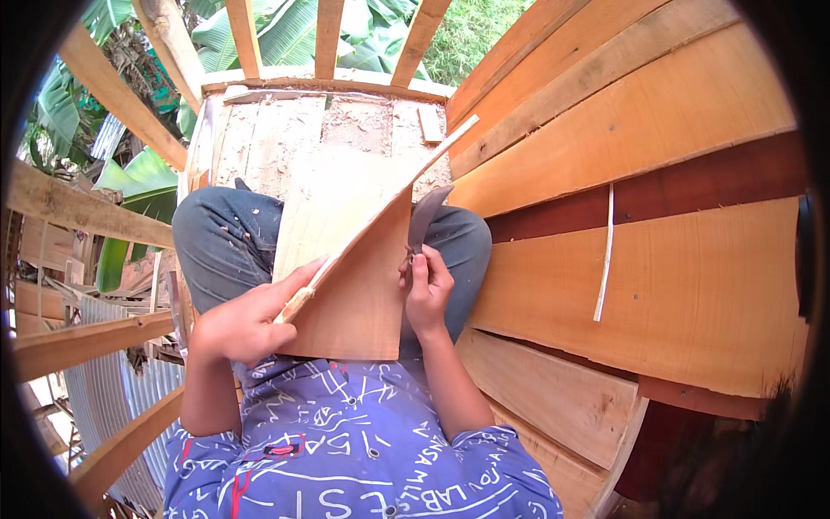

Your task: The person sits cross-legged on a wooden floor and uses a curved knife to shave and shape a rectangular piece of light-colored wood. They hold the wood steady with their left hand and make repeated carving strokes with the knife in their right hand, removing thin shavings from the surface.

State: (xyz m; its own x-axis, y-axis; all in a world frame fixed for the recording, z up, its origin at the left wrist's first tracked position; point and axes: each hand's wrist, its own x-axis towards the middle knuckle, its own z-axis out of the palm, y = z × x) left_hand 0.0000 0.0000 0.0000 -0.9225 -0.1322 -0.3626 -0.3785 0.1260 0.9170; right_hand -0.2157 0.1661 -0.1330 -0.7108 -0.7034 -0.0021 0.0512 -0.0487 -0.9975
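A long pale strip of split wood or bamboo (380,213) slants across a flat wooden board (359,303) that rests on my lap. Its near end is gripped by my left hand (252,318), the fingers closed round it and the thumb side along the strip. In my right hand (425,290) is a knife with a dark curved blade (425,216); the blade points up and away, over my right knee. The knife's handle is mostly hidden in the fist. A gap shows between the blade and the strip.
Wood shavings lie on the plank floor (354,130) ahead, with a small wood block (430,124). A plank wall (640,294) rises at my right, a thin white strip (607,251) against it. Wooden rails (95,342) stand at my left, with corrugated metal sheets (108,389) beyond.
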